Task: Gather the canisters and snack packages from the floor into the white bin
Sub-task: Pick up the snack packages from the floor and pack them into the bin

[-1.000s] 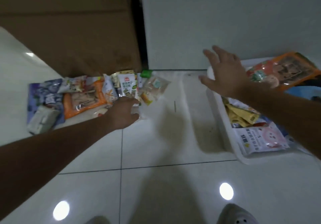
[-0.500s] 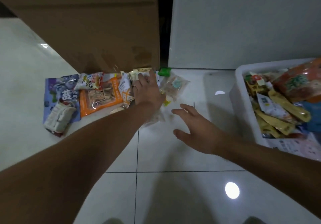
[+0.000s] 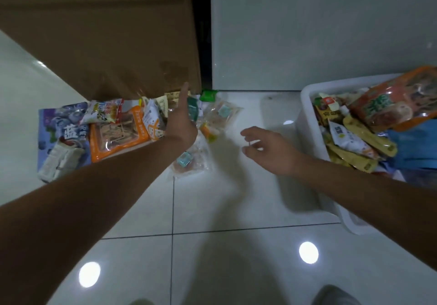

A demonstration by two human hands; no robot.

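Fingers [image 3: 183,96] of the left hand [image 3: 181,125] are seen stretched flat and open over the snack packages [image 3: 123,129] spread on the floor [image 3: 224,198] at left centre, with nothing gripped. The right hand [image 3: 267,149] is held open, loosely curled and empty, above bare tile between that pile and the white bin [image 3: 307,115] at the right edge. The bin is seen heaped with packets, an orange bag [image 3: 392,101] lying on top.
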